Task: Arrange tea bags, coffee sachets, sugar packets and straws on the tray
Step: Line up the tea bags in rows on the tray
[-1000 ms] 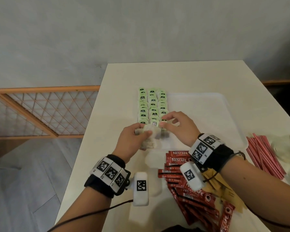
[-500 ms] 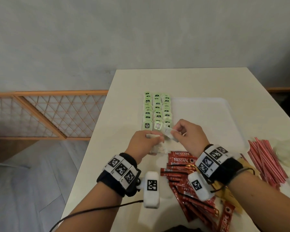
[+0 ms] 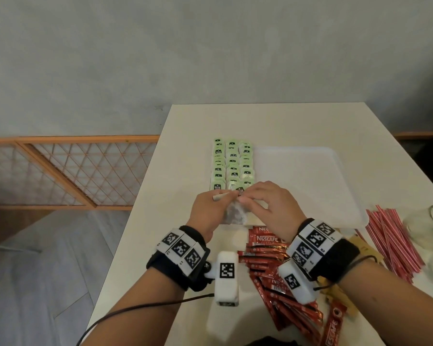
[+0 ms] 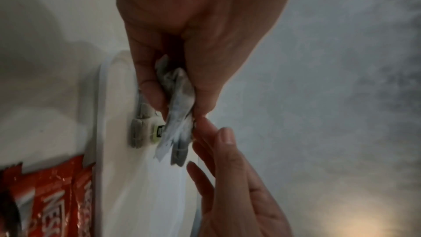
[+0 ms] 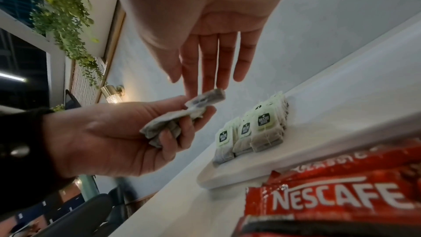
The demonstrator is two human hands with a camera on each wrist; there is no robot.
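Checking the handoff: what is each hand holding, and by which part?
Left hand grips a bunch of tea bags around their middle. Right hand holds nothing; its straight fingertips reach the top bag's end.

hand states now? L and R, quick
Left hand: closed round a small bunch of tea bags.
Right hand: open, fingers straight, tips at the top of that bunch.

Left hand [image 3: 208, 210] fingers curled, gripping; right hand [image 3: 273, 208] fingers straight.

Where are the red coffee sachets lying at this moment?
In the head view the coffee sachets lie heaped on the table, just off the near edge of the white tray, below the right hand.
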